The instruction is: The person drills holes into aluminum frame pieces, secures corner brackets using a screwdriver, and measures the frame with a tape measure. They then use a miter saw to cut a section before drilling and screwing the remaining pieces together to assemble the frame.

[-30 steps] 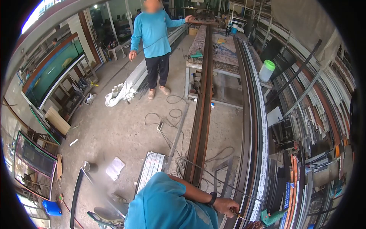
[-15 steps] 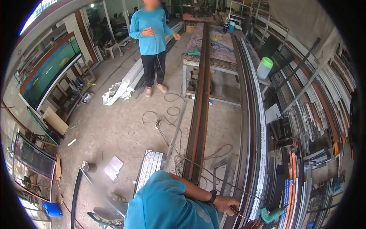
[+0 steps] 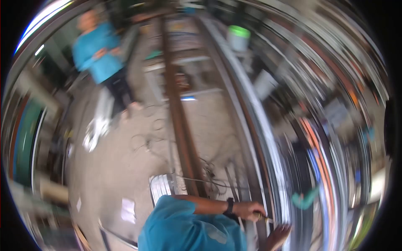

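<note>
1. The left hand point(image 3: 251, 211), with a dark band on its wrist, pinches a small tool point(image 3: 263, 216) above the long bars point(image 3: 268, 167).
2. The right hand point(image 3: 278, 237) is just beside it, nearer; it is blurred, and I can't tell whether it grips anything.
3. A green drill point(image 3: 305, 200) lies to the right of both hands.
4. At the far left, a person point(image 3: 98, 52) in a blue shirt stands, hands at the waist.
</note>
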Available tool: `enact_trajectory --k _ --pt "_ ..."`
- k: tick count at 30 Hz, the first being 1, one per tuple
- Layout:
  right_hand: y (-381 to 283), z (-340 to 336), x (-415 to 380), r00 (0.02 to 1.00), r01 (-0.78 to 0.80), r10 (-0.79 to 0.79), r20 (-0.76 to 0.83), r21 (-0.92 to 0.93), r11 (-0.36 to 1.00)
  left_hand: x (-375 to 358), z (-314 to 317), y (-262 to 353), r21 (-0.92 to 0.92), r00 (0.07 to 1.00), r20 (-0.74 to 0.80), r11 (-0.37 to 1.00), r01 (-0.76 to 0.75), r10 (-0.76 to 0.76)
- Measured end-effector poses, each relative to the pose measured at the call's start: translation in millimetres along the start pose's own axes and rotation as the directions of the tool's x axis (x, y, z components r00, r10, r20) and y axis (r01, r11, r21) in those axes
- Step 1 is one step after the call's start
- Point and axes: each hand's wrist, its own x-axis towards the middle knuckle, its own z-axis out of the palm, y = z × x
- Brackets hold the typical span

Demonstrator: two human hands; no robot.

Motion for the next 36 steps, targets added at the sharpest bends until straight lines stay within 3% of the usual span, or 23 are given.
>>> enact_trajectory --k 1,2,3,4,5,6,7,8,9,10,16,19,24,36 --pt "-2.5 -0.1 -22.1 0.998 -0.026 0.027 -0.057 0.015 1.0 4.0 -4.4 -8.1 0.101 0.995 0.057 0.991 -0.082 0.077" --pt "-8.3 8.3 -48.3 0.992 -0.05 0.053 -0.114 0.033 0.998 6.6 -5.3 13.0 0.063 0.995 0.097 0.998 0.03 -0.036" --pt "-16.3 25.3 -61.1 0.971 -0.066 0.084 -0.225 0.086 0.994 11.9 0.1 2.0 0.116 0.996 0.089 0.993 0.014 -0.025" --pt "-8.2 9.5 -65.0 0.981 -0.029 0.058 -0.183 0.159 0.987 19.1 1.7 18.8 0.001 0.976 0.123 0.984 0.178 -0.177" --pt "-5.7 2.6 -73.3 0.995 0.039 -0.025 -0.098 0.145 0.989 28.2 3.2 23.9 -0.009 0.974 0.142 0.984 0.181 -0.178" --pt "-24.0 28.7 -80.7 0.965 -0.011 0.042 -0.258 0.121 0.993 35.3 3.6 15.8 -0.085 0.96 0.185 0.97 0.229 -0.21" --pt "-29.0 28.2 -84.1 0.95 -0.023 0.071 -0.303 0.161 0.987 45.8 6.3 16.7 -0.039 0.964 0.207 0.983 0.181 -0.169" --pt "-32.0 28.6 -89.1 0.932 0.037 0.02 -0.363 0.15 0.988 58.5 5.1 18.5 0.114 0.926 0.264 0.962 0.249 -0.271" --pt "-29.1 18.3 -93.7 0.928 0.053 0.023 -0.373 0.191 0.98 57.7 15.4 7.8 0.038 0.949 0.236 0.978 0.206 -0.209" --pt "-34.7 7.7 -89.0 0.928 0.059 0.03 -0.372 0.225 0.973 72.8 22.3 6.7 0.006 0.917 0.279 0.956 0.294 -0.284" --pt "-43.3 -16.1 -82.5 0.849 0.064 0.11 -0.516 0.307 0.95 133.4 43.8 10.2 0.205 0.855 0.426 0.952 0.227 -0.296" --pt "-40.2 -17.1 -85.0 0.851 0.068 0.148 -0.504 0.384 0.921 161.4 40.6 15.0 0.244 0.788 0.488 0.925 0.291 -0.376" --pt "-39.5 -16.5 -81.1 0.773 0.112 0.227 -0.593 0.479 0.871 181.1 45.6 -2.3 0.251 0.732 0.524 0.9 0.355 -0.435" --pt "-38.3 -27.0 -76.6 0.75 0.165 0.219 -0.625 0.497 0.852 195.8 55.4 -15.9 0.232 0.708 0.562 0.903 0.361 -0.427"
